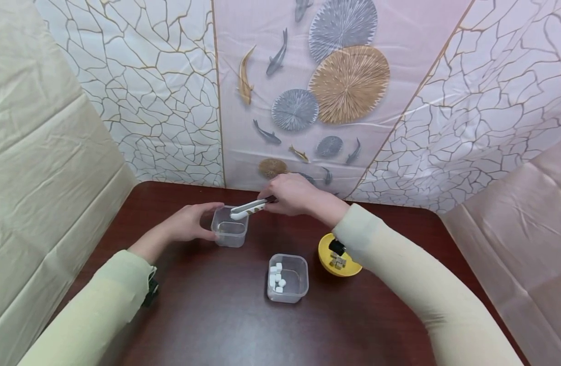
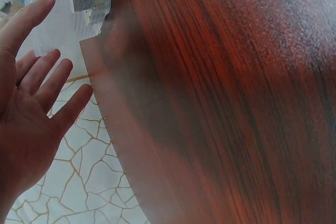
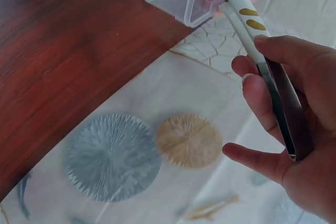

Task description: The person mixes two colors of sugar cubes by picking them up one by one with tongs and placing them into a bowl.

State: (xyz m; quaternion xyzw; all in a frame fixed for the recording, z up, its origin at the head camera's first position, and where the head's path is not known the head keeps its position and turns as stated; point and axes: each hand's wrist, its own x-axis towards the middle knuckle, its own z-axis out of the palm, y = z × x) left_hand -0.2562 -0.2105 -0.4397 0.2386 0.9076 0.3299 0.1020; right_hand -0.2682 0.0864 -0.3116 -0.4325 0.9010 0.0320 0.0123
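Note:
At the back left, my left hand (image 1: 186, 223) holds a clear plastic container (image 1: 231, 238) by its left side, thumb at the front and fingers at the back. In the left wrist view the other fingers are spread, and greyish-brown cubes (image 2: 90, 1) show at the container's wall. My right hand (image 1: 291, 194) grips a pair of tongs (image 3: 283, 103) by their dark metal handles. Their white tips, marked with gold ovals, are over the container's right rim in the head view, with nothing visible between them.
A second clear container (image 1: 288, 298) with several white cubes (image 1: 276, 278) stands mid-table. To its right, a yellow bowl (image 1: 325, 254) holds brownish cubes (image 1: 337, 261), partly hidden by my right sleeve and wrist camera. Patterned cloth (image 1: 170, 101) hangs behind the dark wooden table (image 1: 207, 315).

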